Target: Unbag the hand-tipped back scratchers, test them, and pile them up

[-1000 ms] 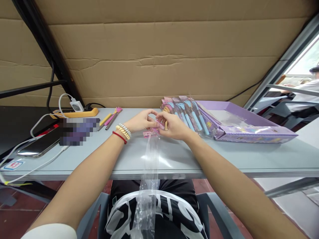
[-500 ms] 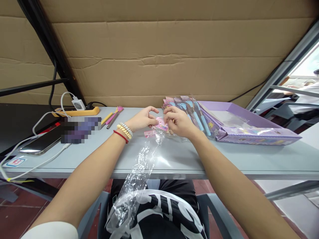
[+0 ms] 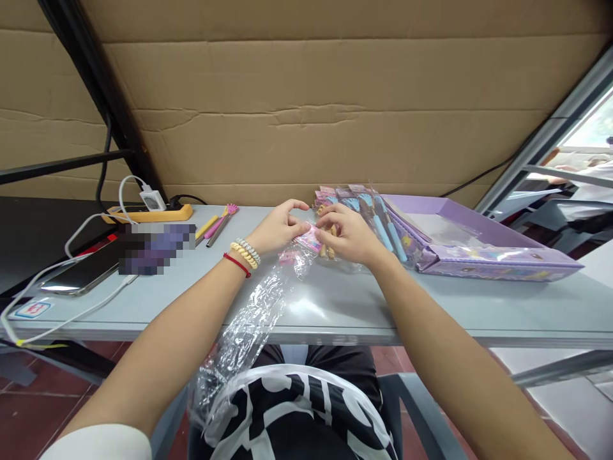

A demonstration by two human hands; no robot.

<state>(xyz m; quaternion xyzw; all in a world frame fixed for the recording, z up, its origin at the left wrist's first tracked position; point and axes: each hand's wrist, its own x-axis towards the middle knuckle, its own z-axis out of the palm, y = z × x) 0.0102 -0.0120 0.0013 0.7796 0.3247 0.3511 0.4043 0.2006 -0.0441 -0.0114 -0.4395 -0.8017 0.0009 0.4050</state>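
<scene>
My left hand [image 3: 281, 229] pinches the left side of a small pink printed card [image 3: 309, 239] in clear plastic. At the card's right edge are the bent fingers of my right hand [image 3: 348, 235], closed on it. Golden-yellow pieces [image 3: 327, 250] show in plastic below my right fingers; their kind I cannot make out. A long crinkled clear plastic bag [image 3: 251, 322] trails from beneath the card over the table edge into my lap, with another pink label [image 3: 287, 257] near its top. Beyond my right hand lie several clear packets of blue-handled tools [image 3: 383, 230], partly hidden.
An open purple box [image 3: 498, 263] stands at the right. Pink and yellow sticks [image 3: 218, 229] lie at the left, near a yellow power strip [image 3: 179, 214] with a white charger [image 3: 152, 199]. A dark phone [image 3: 79, 271] and white cables are at the far left. Cardboard [image 3: 306, 115] rises behind.
My left hand has moved slightly right, its thumb now pressed on the card. The trailing clear bag has slid left and lower on my lap. More golden-yellow pieces show under my right hand.
</scene>
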